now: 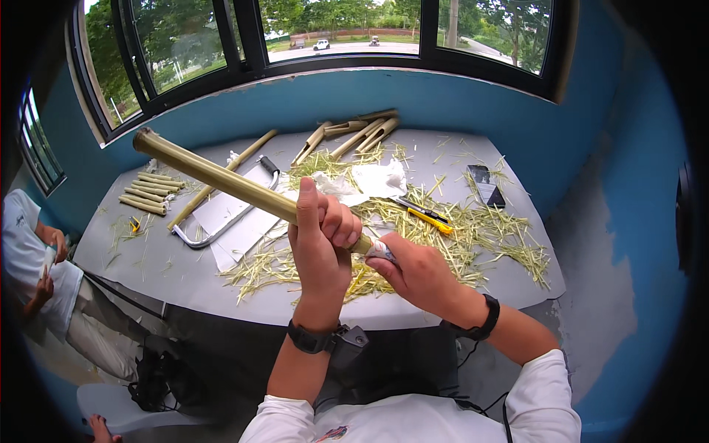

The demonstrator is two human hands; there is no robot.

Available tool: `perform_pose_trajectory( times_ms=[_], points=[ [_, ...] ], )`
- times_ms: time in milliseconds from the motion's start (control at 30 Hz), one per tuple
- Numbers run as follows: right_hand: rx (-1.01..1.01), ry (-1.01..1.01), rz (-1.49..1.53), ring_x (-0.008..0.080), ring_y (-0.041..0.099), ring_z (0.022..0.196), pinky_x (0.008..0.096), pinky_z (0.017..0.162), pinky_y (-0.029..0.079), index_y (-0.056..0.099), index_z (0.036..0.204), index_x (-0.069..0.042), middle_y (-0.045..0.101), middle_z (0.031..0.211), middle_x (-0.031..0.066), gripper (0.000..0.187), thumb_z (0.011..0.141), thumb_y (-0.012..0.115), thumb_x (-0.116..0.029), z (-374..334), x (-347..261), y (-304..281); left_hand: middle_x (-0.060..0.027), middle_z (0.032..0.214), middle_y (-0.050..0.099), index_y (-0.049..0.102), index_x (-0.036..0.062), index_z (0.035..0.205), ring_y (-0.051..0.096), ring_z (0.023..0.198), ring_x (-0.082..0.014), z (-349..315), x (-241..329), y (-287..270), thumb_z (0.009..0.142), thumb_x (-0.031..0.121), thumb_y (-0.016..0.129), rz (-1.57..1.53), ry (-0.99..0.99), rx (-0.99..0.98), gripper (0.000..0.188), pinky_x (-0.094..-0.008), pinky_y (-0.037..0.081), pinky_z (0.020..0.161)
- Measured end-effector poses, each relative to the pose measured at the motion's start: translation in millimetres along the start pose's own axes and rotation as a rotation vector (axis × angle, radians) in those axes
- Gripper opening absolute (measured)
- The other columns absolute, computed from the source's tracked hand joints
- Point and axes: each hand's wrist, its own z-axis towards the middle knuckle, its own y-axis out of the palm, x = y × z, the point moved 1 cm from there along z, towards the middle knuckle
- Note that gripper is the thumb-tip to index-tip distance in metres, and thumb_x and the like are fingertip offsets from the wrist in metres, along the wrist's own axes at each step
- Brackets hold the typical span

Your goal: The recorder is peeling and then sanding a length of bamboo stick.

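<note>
A long greenish-brown bamboo tube (pixel 221 177) slants across the view above the table, its far end raised to the upper left. My left hand (pixel 321 240) wraps round its lower part, with the thumb lying along the tube. At the near end, my right hand (pixel 417 273) closes on a white, patterned wrapping (pixel 378 251) around the bamboo; whether it is cloth or paper I cannot tell. Beneath both hands lie heaps of thin bamboo shavings (pixel 473 247). A yellow utility knife (pixel 430 220) rests on the shavings, beyond my right hand.
A hacksaw (pixel 221 235) lies left on white paper, beside a thin bamboo stick (pixel 188 210). Several short bamboo pieces (pixel 151 193) sit far left, cut tubes (pixel 362 139) at the back. Crumpled tissue (pixel 380 179) and a phone (pixel 487 188) are farther right. Another person (pixel 52 273) is at left.
</note>
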Motion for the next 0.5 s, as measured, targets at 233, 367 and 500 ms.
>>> perform_pose_trajectory(
  times_ms=[233, 367, 500],
  points=[
    [-0.476, 0.382, 0.710, 0.0246, 0.065, 0.063, 0.0407, 0.059, 0.051, 0.058, 0.102, -0.006, 0.059, 0.076, 0.0124, 0.045, 0.118, 0.053, -0.048, 7, 1, -14, 0.0096, 0.062, 0.030, 0.040, 0.0204, 0.079, 0.029, 0.052, -0.0055, 19, -1, -34, 0.118, 0.043, 0.057, -0.376, -0.236, -0.412, 0.048, -0.0264, 0.032, 0.052],
    [-0.012, 0.034, -0.061, 0.0343, 0.069, 0.065, 0.0438, 0.057, 0.053, 0.059, 0.101, -0.006, 0.063, 0.077, 0.0171, 0.043, 0.114, 0.062, -0.046, 3, 10, 9, 0.0095, 0.064, 0.029, 0.043, 0.0206, 0.082, 0.030, 0.054, -0.0051, 9, -20, -18, 0.115, 0.044, 0.064, -0.080, -0.058, 0.089, 0.046, -0.0267, 0.034, 0.054],
    [-0.052, 0.038, 0.074, 0.0318, 0.065, 0.063, 0.0411, 0.054, 0.052, 0.059, 0.100, -0.006, 0.063, 0.077, 0.0151, 0.047, 0.113, 0.060, -0.050, 6, 13, 4, 0.0080, 0.066, 0.031, 0.043, 0.0199, 0.082, 0.034, 0.057, -0.0056, 4, -20, -13, 0.116, 0.043, 0.062, -0.096, -0.049, 0.062, 0.045, -0.0267, 0.036, 0.056]
  ],
)
